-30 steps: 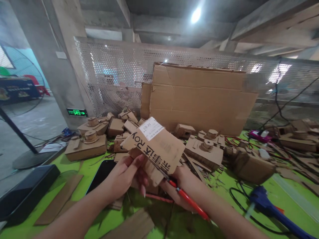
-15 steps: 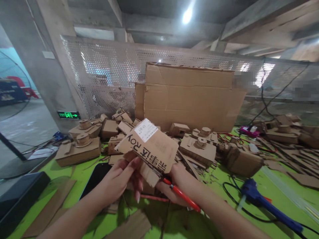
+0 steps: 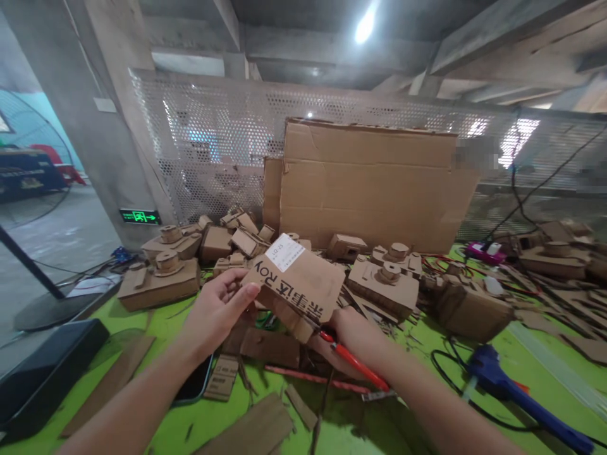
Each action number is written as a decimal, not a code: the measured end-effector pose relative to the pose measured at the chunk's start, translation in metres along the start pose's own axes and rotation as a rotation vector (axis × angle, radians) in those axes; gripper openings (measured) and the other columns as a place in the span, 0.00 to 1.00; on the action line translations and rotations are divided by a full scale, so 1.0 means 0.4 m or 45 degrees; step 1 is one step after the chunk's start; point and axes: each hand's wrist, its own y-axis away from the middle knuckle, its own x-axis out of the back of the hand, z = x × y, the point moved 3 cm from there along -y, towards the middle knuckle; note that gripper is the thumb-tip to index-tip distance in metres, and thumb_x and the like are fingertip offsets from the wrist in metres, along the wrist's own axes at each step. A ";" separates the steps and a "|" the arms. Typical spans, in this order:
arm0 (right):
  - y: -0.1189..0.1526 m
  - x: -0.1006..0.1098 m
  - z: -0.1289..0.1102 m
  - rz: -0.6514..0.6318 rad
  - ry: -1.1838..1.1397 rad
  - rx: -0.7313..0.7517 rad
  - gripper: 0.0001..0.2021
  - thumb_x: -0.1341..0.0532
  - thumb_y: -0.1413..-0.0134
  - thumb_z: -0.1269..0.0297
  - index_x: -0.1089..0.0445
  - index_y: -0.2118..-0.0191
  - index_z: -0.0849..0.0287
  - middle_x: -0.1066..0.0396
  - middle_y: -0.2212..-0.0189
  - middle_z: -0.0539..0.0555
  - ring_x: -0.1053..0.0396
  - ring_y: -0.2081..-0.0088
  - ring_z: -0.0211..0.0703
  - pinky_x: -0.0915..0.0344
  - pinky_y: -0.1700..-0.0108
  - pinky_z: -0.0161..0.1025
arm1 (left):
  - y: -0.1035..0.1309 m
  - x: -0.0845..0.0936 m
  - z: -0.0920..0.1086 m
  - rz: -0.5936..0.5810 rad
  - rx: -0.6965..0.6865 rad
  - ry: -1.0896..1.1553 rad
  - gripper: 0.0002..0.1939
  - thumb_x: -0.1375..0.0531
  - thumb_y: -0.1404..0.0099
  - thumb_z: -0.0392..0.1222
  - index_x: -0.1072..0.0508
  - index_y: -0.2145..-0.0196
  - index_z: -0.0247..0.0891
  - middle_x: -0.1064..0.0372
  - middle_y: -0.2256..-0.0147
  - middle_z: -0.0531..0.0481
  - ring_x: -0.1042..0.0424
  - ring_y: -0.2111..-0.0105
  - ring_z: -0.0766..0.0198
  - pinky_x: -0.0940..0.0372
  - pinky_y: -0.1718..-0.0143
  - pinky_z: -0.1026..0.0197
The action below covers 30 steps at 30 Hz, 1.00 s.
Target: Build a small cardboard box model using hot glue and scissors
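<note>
A cardboard piece (image 3: pixel 303 278) with black print and a white label is held up between both hands over the table. My left hand (image 3: pixel 222 309) pinches its left edge, thumb on top. My right hand (image 3: pixel 353 341) is closed at its lower right corner, with a red-handled tool (image 3: pixel 358 365) across it; fingers hide part of the tool, so its kind is unclear. A folded cardboard strip (image 3: pixel 291 319) hangs beneath the printed face, beside the tool's dark tip. Below lie a small cardboard box (image 3: pixel 270 346) and a red patterned strip (image 3: pixel 313 378).
Cardboard camera-like models (image 3: pixel 159 281) line the left, with another (image 3: pixel 384 287) on the right. A blue glue gun (image 3: pixel 516 392) with its cable lies at right. A phone (image 3: pixel 194 382) is partly under my left forearm. Large cardboard sheets (image 3: pixel 374 183) stand behind.
My left hand has shifted up and left to the cardboard piece's left edge, its fingers out from underneath. The piece sits slightly lower. The view has swung a little left.
</note>
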 end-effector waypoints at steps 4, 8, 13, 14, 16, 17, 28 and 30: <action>0.010 -0.002 0.011 -0.077 -0.027 -0.023 0.07 0.37 0.41 0.61 0.22 0.65 0.56 0.18 0.66 0.56 0.22 0.64 0.47 0.36 0.64 0.35 | -0.001 -0.002 0.014 0.067 -0.041 -0.161 0.25 0.33 0.38 0.61 0.20 0.60 0.34 0.24 0.68 0.47 0.27 0.73 0.61 0.27 0.73 0.62; 0.017 0.007 0.008 -0.094 0.019 -0.037 0.09 0.38 0.38 0.58 0.22 0.63 0.56 0.19 0.68 0.56 0.24 0.69 0.45 0.38 0.67 0.35 | 0.009 -0.010 0.018 0.130 -0.065 -0.175 0.25 0.34 0.38 0.62 0.19 0.61 0.34 0.24 0.69 0.47 0.28 0.73 0.61 0.29 0.73 0.63; 0.022 0.013 0.011 -0.125 0.033 -0.083 0.13 0.39 0.37 0.55 0.24 0.67 0.57 0.20 0.70 0.55 0.26 0.71 0.44 0.38 0.68 0.36 | 0.018 -0.016 0.017 0.165 -0.075 -0.176 0.25 0.35 0.37 0.63 0.19 0.61 0.35 0.24 0.70 0.47 0.28 0.72 0.59 0.30 0.74 0.63; 0.023 0.013 0.011 -0.139 0.018 -0.078 0.12 0.39 0.37 0.55 0.24 0.66 0.57 0.20 0.69 0.55 0.26 0.70 0.45 0.37 0.67 0.36 | 0.019 -0.016 0.015 0.166 -0.074 -0.188 0.25 0.35 0.37 0.63 0.19 0.61 0.35 0.24 0.70 0.47 0.28 0.72 0.59 0.30 0.73 0.62; 0.023 0.012 0.011 -0.172 -0.011 -0.072 0.12 0.39 0.37 0.55 0.23 0.62 0.56 0.20 0.66 0.55 0.25 0.68 0.45 0.35 0.65 0.36 | 0.021 -0.015 0.012 0.183 -0.079 -0.223 0.26 0.36 0.37 0.63 0.19 0.60 0.35 0.23 0.69 0.46 0.27 0.70 0.57 0.31 0.72 0.62; 0.022 0.012 0.010 -0.182 -0.020 -0.077 0.12 0.39 0.36 0.54 0.23 0.61 0.56 0.19 0.65 0.56 0.24 0.67 0.46 0.35 0.65 0.36 | 0.022 -0.014 0.010 0.192 -0.084 -0.243 0.26 0.36 0.37 0.63 0.19 0.60 0.35 0.23 0.68 0.46 0.27 0.69 0.57 0.31 0.72 0.62; 0.026 0.024 0.016 -0.223 0.018 -0.174 0.14 0.38 0.37 0.52 0.22 0.61 0.57 0.19 0.66 0.59 0.22 0.66 0.50 0.35 0.65 0.37 | 0.030 -0.022 0.013 0.247 -0.158 -0.328 0.24 0.39 0.32 0.61 0.19 0.60 0.35 0.22 0.65 0.45 0.27 0.64 0.56 0.34 0.65 0.62; 0.028 0.024 0.020 -0.213 0.015 -0.171 0.15 0.38 0.37 0.51 0.22 0.61 0.56 0.20 0.67 0.58 0.23 0.67 0.50 0.35 0.66 0.37 | 0.030 -0.023 0.012 0.251 -0.147 -0.297 0.24 0.39 0.32 0.62 0.19 0.60 0.36 0.22 0.66 0.46 0.27 0.66 0.56 0.34 0.67 0.62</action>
